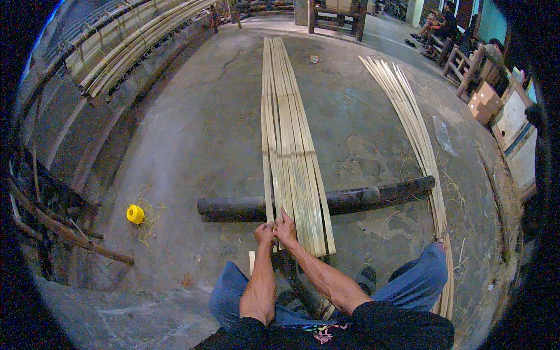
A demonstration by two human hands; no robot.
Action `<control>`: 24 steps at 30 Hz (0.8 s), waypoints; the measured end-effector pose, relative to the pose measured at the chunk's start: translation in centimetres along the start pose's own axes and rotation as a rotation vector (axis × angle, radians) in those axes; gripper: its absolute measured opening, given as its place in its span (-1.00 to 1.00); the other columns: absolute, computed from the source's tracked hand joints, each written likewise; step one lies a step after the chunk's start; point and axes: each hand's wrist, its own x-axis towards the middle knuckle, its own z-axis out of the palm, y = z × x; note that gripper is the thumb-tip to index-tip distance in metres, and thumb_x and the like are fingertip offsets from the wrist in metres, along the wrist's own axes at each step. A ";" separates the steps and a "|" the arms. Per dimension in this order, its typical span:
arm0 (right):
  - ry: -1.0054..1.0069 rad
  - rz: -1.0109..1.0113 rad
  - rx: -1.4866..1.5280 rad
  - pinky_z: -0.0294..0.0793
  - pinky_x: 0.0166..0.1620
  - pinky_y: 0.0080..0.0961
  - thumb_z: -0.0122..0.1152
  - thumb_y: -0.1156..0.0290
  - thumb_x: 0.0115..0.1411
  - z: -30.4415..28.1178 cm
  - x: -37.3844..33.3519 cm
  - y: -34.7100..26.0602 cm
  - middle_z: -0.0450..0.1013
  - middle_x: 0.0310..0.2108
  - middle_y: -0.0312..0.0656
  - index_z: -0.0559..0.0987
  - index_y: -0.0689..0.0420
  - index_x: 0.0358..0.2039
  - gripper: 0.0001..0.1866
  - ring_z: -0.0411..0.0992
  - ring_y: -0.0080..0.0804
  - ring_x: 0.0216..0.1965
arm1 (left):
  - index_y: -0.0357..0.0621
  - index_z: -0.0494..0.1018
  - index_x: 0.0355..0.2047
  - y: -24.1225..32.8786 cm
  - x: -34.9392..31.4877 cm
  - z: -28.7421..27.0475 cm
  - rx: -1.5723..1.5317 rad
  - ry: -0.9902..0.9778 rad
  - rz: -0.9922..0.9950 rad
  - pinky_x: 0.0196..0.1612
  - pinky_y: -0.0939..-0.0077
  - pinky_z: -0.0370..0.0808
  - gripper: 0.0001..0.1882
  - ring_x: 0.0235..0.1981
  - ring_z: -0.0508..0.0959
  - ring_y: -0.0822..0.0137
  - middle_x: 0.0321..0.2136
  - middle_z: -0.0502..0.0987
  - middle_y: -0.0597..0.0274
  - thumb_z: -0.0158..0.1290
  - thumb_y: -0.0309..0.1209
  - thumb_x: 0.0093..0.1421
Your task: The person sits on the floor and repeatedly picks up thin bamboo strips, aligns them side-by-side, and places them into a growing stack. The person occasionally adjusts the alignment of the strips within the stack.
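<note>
Long pale bamboo strips (pixel 291 151) lie side by side, running away from me, their near ends resting across a dark round pole (pixel 373 194). My left hand (pixel 264 234) is closed, its fingers pinching the near end of a strip at the left side of the row. Right beside it, my right hand (pixel 285 228) is closed at the ends of the neighbouring strips, with its index finger stretched along them. The two hands nearly touch, and their fingertips partly hide what lies between them.
A second bundle of strips (pixel 408 111) lies on the right. Yellow twine (pixel 135 214) sits on the concrete floor at left, loose strands beside it. More poles fill a rack (pixel 140 46) at far left. Cardboard boxes (pixel 485 102) and seated people are at far right.
</note>
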 end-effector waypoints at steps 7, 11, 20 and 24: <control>-0.045 0.015 0.263 0.25 -0.69 -0.65 -0.13 0.56 0.02 0.7 1.8 1.9 0.23 -0.67 -0.31 0.08 0.10 0.03 -0.49 0.18 -0.61 -0.70 | -0.30 0.40 -0.59 4.4 -1.8 -0.3 -0.154 -0.001 0.001 -0.70 0.62 0.31 -0.77 -0.78 0.35 0.51 -0.72 0.41 0.25 -0.03 -0.34 -0.01; -0.042 0.231 0.517 0.23 -0.69 -0.68 -0.15 0.56 0.04 0.5 1.0 2.1 0.22 -0.65 -0.31 0.08 0.13 0.03 -0.50 0.16 -0.63 -0.70 | -0.28 0.40 -0.56 3.7 -2.6 -0.1 -0.159 0.016 0.034 -0.73 0.64 0.31 -0.80 -0.80 0.35 0.52 -0.74 0.40 0.27 -0.06 -0.36 0.00; -0.061 0.135 0.462 0.23 -0.70 -0.69 -0.16 0.59 0.02 0.3 0.6 0.5 0.24 -0.57 -0.28 0.06 0.15 0.04 -0.49 0.16 -0.62 -0.70 | -0.32 0.38 -0.40 5.0 -3.2 -0.5 -0.078 0.021 0.130 -0.73 0.66 0.32 -0.81 -0.76 0.37 0.51 -0.69 0.41 0.24 -0.12 -0.44 0.03; -0.055 0.141 0.347 0.27 -0.65 -0.67 -0.14 0.54 0.02 0.1 -0.3 0.7 0.27 -0.55 -0.22 0.06 0.18 0.03 -0.49 0.21 -0.59 -0.69 | -0.31 0.33 -0.23 3.2 -2.8 -0.7 -0.080 -0.009 0.146 -0.67 0.62 0.36 -0.72 -0.71 0.40 0.50 -0.56 0.44 0.18 -0.12 -0.50 -0.01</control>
